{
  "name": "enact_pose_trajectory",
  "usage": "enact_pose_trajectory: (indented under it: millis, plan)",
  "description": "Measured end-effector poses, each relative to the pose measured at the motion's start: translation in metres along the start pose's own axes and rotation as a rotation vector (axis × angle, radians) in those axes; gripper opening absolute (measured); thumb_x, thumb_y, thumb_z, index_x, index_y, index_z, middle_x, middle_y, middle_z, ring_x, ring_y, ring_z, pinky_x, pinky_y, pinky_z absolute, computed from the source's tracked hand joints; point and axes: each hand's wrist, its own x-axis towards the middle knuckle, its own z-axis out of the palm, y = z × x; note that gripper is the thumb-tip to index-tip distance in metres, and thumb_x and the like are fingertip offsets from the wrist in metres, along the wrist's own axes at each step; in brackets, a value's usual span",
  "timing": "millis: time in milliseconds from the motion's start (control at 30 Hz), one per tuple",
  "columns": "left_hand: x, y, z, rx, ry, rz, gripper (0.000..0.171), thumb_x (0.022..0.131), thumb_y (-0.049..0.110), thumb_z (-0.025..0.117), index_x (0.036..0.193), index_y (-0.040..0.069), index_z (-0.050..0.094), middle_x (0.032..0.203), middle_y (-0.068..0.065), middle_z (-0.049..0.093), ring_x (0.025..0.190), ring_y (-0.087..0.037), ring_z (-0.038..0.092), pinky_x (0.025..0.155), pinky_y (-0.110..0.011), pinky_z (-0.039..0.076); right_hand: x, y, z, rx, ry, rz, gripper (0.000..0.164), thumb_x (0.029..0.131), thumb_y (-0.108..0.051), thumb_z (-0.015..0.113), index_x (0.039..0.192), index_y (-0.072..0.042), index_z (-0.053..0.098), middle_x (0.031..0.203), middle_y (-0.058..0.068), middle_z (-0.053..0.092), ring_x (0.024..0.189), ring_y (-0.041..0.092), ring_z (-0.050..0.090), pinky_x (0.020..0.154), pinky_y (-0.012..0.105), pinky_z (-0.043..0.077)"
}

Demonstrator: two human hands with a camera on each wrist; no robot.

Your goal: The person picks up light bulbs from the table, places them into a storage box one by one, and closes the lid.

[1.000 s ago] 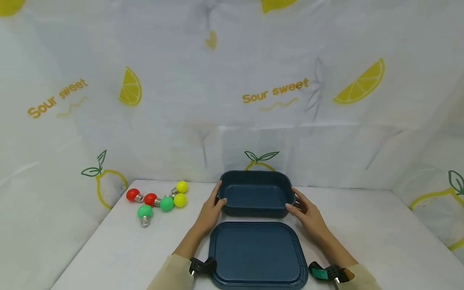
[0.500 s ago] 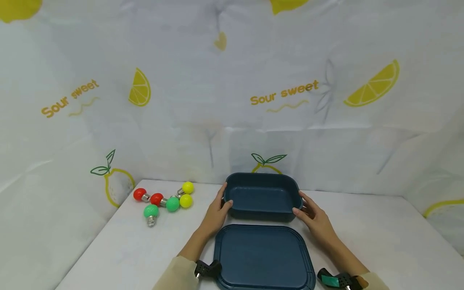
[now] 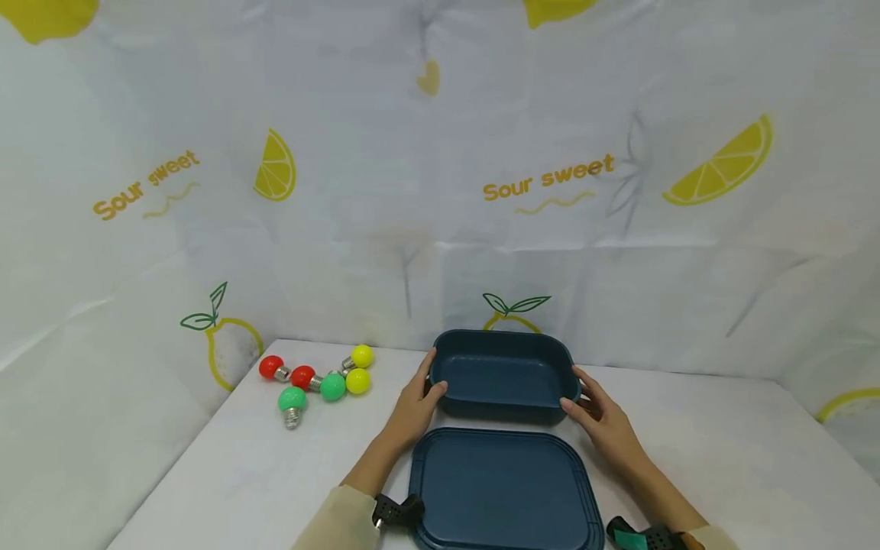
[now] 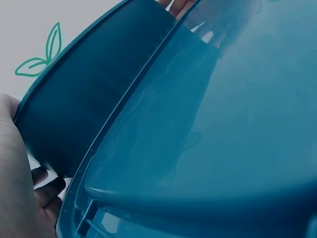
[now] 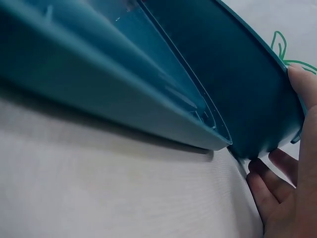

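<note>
An open-topped dark blue rectangular box [image 3: 505,409] with rounded corners stands at the back of the white table. My left hand [image 3: 412,409] holds its left end, thumb at the front corner. On the opposite end, my right hand [image 3: 608,428] grips in the same way, with its thumb near the front right corner. Both wrist views show fingers [image 4: 49,193] and fingertips [image 5: 257,166] curled against the lower side of the box. A matching flat lid [image 3: 505,489] lies just in front of the box, between my forearms.
To the left lie several bulbs with silver screw bases: red bulbs [image 3: 302,376], green bulbs [image 3: 333,386] and yellow bulbs [image 3: 358,380]. A white lemon-print sheet [image 3: 357,191] hangs behind the table [image 3: 708,451].
The head view has turned slightly left, so everything sits farther right in it. Both hands keep their hold on the box, and the box, lid and bulbs show no clear movement.
</note>
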Motion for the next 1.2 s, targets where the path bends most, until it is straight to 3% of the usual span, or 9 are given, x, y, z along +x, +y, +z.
enact_pose_trajectory:
  millis: [167,267,333,433,500,567,733,933,1200]
  plan:
    - [-0.002,0.005,-0.002,-0.008,-0.014,-0.047,0.064,0.106,0.033,0.043,0.163,0.029,0.015,0.169,-0.006,0.023,0.154,-0.033,0.03,0.124,-0.056,0.028,-0.002,0.001,0.003,-0.002,0.011,0.01,0.07,0.104,-0.034,0.057,0.163,-0.021,0.022,0.157,0.031,0.038,0.131,0.049,0.055,0.101,0.062,0.051]
    - [-0.001,0.015,-0.01,0.002,-0.009,-0.083,0.063,0.106,0.032,0.041,0.163,0.023,0.018,0.166,-0.014,0.031,0.148,-0.039,0.04,0.12,-0.058,0.035,-0.003,0.0,0.003,0.001,0.013,0.009,0.07,0.104,-0.034,0.057,0.163,-0.022,0.022,0.157,0.03,0.039,0.131,0.049,0.056,0.102,0.062,0.051]
    - [0.0,0.021,-0.018,0.06,0.055,-0.086,0.061,0.103,0.029,0.045,0.161,0.018,0.028,0.16,-0.016,0.042,0.142,-0.038,0.048,0.115,-0.057,0.041,-0.003,0.0,0.002,0.0,0.01,0.009,0.07,0.104,-0.034,0.057,0.163,-0.022,0.022,0.157,0.03,0.039,0.13,0.048,0.056,0.101,0.061,0.051]
    - [0.003,0.024,-0.031,0.233,0.215,-0.046,0.057,0.094,0.023,0.057,0.149,0.014,0.049,0.148,-0.013,0.056,0.132,-0.034,0.058,0.105,-0.053,0.051,-0.004,0.0,-0.001,-0.015,0.012,0.015,0.07,0.104,-0.036,0.056,0.163,-0.023,0.021,0.156,0.03,0.039,0.13,0.048,0.057,0.101,0.061,0.051]
    - [0.006,0.021,-0.04,0.34,0.321,-0.026,0.053,0.087,0.02,0.064,0.14,0.013,0.059,0.142,-0.01,0.061,0.129,-0.032,0.06,0.101,-0.052,0.053,-0.004,0.001,-0.003,-0.035,0.017,0.023,0.07,0.104,-0.038,0.055,0.163,-0.023,0.021,0.156,0.03,0.039,0.13,0.048,0.057,0.101,0.061,0.051]
    - [0.007,0.015,-0.048,0.393,0.38,-0.005,0.051,0.084,0.017,0.068,0.134,0.013,0.063,0.14,-0.01,0.062,0.13,-0.033,0.059,0.1,-0.052,0.053,-0.005,0.002,-0.006,-0.048,0.023,0.029,0.07,0.104,-0.039,0.055,0.163,-0.023,0.021,0.156,0.03,0.04,0.13,0.047,0.057,0.1,0.061,0.052]
    - [0.006,0.001,-0.063,0.362,0.424,-0.015,0.05,0.082,0.01,0.069,0.132,0.006,0.064,0.147,-0.017,0.053,0.137,-0.04,0.049,0.106,-0.057,0.048,-0.005,0.004,-0.005,-0.032,0.016,0.016,0.07,0.104,-0.036,0.056,0.163,-0.022,0.022,0.155,0.031,0.041,0.128,0.047,0.058,0.099,0.059,0.053]
    - [0.004,-0.006,-0.065,0.312,0.451,-0.041,0.051,0.081,0.005,0.068,0.132,0.003,0.063,0.156,-0.023,0.039,0.143,-0.047,0.039,0.11,-0.061,0.044,-0.003,0.001,0.001,-0.001,0.012,0.014,0.069,0.104,-0.035,0.057,0.163,-0.022,0.022,0.156,0.032,0.038,0.13,0.049,0.056,0.1,0.061,0.052]
    - [0.005,-0.01,-0.059,0.208,0.496,0.018,0.056,0.075,-0.006,0.065,0.131,0.001,0.062,0.151,-0.024,0.046,0.138,-0.047,0.045,0.103,-0.058,0.049,-0.001,-0.001,0.003,-0.003,0.016,0.025,0.069,0.103,-0.037,0.057,0.162,-0.02,0.024,0.155,0.032,0.039,0.13,0.048,0.057,0.1,0.059,0.052]
